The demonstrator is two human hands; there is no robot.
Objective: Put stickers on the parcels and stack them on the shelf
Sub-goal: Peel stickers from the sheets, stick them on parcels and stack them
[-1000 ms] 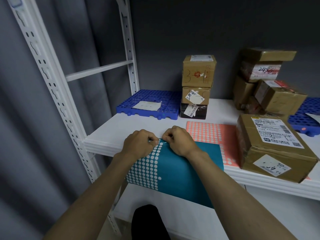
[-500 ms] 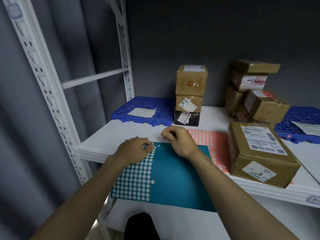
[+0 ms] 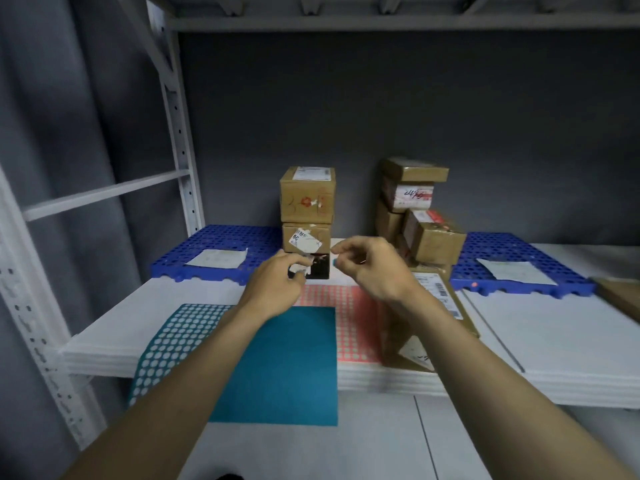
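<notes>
A teal sticker sheet (image 3: 280, 358) lies flat on the white shelf (image 3: 554, 341) and overhangs its front edge. Beside it lies a pink sticker sheet (image 3: 356, 323). My right hand (image 3: 370, 265) is raised above the sheets and pinches a small teal sticker (image 3: 334, 262) at its fingertips. My left hand (image 3: 277, 282) hovers next to it with its fingers loosely curled, holding nothing. Just behind both hands stands a stack of three parcels (image 3: 307, 202), the bottom one black. A large brown parcel (image 3: 436, 306) sits at the front right, partly hidden by my right forearm.
A pile of several brown parcels (image 3: 419, 216) stands at the back right. Two blue perforated pallets (image 3: 221, 251) (image 3: 512, 268) lie on the shelf, each with a paper on it. A white upright (image 3: 180, 140) is on the left. Another shelf board runs overhead.
Both hands left the teal sheet, which now lies flat on the shelf. They rose toward the parcel stack, the right hand carrying a peeled teal sticker. My view tilted upward.
</notes>
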